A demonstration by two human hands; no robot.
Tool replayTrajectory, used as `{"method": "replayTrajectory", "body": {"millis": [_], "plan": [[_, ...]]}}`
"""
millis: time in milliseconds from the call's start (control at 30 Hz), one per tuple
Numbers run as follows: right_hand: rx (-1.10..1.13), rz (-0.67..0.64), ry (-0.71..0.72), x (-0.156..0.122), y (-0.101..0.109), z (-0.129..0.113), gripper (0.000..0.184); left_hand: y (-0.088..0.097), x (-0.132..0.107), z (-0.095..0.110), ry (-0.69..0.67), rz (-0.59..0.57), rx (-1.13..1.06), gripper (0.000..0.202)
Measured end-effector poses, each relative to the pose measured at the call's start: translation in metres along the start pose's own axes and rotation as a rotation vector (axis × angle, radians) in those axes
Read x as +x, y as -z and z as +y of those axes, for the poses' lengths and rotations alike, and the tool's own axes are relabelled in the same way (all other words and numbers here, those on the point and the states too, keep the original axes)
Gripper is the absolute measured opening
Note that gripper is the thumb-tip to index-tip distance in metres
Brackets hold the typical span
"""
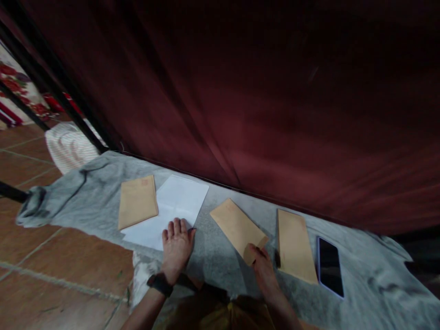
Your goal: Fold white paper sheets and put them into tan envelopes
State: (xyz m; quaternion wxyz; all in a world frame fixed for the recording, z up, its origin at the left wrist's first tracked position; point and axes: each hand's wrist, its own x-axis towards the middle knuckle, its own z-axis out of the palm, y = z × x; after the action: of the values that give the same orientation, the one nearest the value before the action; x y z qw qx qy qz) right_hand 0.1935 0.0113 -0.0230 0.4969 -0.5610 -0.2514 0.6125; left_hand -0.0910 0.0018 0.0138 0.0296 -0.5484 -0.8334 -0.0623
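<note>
Grey cloth [87, 201] spans lower frame. Left hand [177, 250], flat, could crease white paper [180, 197] by sliding; right hand [264, 271] pinches tan envelope [236, 223].

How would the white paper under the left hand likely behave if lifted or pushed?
Looking thin, the white paper would probably flop if lifted. The brown envelope overlapping its left side might slide or shift with it. The gray cloth beneath looks matte, so some drag is possible.

This looks like a room in a home. Floral fabric [25, 87] shows beyond black metal bars [51, 88], with a dark red curtain [240, 114], soft grey cloth [89, 206] and brown floor tiles [82, 261].
</note>
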Motion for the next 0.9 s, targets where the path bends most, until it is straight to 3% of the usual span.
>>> {"method": "replayTrajectory", "body": {"millis": [233, 600, 800, 900], "plan": [[-0.005, 0.012, 0.005, -0.001, 0.003, -0.003, 0.024, 0.017, 0.008, 0.004, -0.027, -0.063, 0.060, 0.049], [0.077, -0.016, -0.025, -0.007, 0.001, -0.010, 0.033, 0.029, 0.021, -0.010, -0.023, -0.105, -0.160, 0.027], [0.059, -0.007, -0.018, -0.007, 0.002, -0.011, 0.035, 0.037, 0.017, -0.015, -0.041, -0.150, -0.131, 0.031], [0.083, 0.007, -0.028, -0.007, 0.005, -0.018, 0.032, 0.050, 0.012, -0.013, -0.066, -0.040, -0.069, 0.030]]}}
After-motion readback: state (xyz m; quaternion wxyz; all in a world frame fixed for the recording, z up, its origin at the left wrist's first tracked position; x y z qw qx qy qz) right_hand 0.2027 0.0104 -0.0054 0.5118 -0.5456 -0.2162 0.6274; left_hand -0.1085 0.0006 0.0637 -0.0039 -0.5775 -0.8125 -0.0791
